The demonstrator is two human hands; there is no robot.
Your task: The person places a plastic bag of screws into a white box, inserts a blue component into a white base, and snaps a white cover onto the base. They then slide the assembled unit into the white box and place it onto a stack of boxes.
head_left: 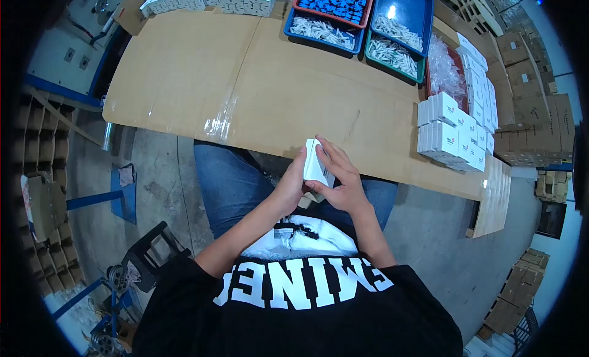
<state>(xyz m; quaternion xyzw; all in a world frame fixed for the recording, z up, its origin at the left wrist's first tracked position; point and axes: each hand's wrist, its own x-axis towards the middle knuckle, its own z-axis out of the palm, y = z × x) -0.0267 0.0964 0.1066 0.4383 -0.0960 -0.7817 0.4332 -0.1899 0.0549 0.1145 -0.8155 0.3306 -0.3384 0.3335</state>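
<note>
A small white box (314,163) is held between my two hands, just off the near edge of the cardboard-covered table (288,99) and above my lap. My left hand (289,184) presses against the box's left side. On the other side, my right hand (343,182) wraps round it, with the thumb low on the box and the fingers along its upper right part. The side of the box under my right hand is mostly hidden.
Trays of blue pieces (334,4) and white pieces (396,55) stand at the table's far side. Stacked white boxes (448,133) and a tray of clear plastic bags (443,68) are at the right. More white boxes (245,1) line the far left. A black stool (153,252) stands at lower left.
</note>
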